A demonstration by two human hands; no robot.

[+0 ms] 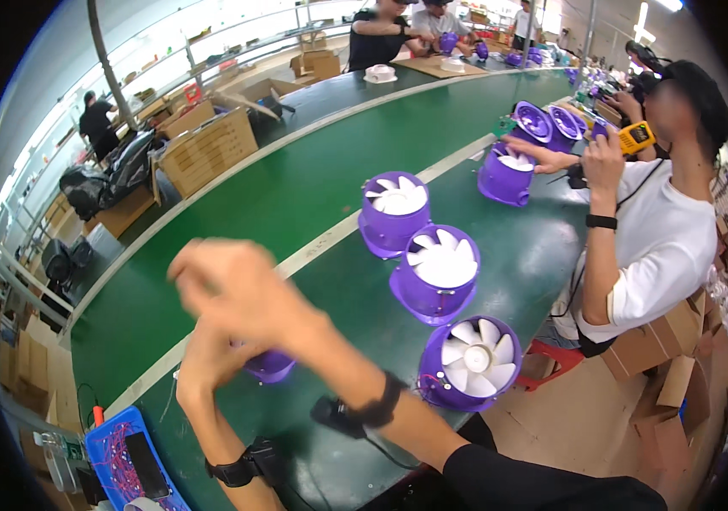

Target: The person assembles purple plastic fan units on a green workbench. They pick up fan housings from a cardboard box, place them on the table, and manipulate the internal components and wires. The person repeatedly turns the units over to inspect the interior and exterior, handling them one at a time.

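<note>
My right hand (232, 294) reaches across from the lower right in a black sleeve and is blurred by motion, with curled fingers. My left hand (202, 370) lies just under it, partly hidden. A small purple fan housing (268, 366) sits on the green belt (296, 196) right beside the left hand, mostly covered by my right wrist. Whether either hand grips it is unclear. Both wrists wear black bands. To the right, three purple fans with white blades stand in a row: near (470, 362), middle (436, 272) and far (394, 209).
A blue tray (117, 443) with wires and a dark flat device lies at the lower left. At the right, a person in a white shirt (662, 247) holds a yellow tool (636, 136) by another purple fan (507, 175). Cardboard boxes (210, 149) stand beyond the belt.
</note>
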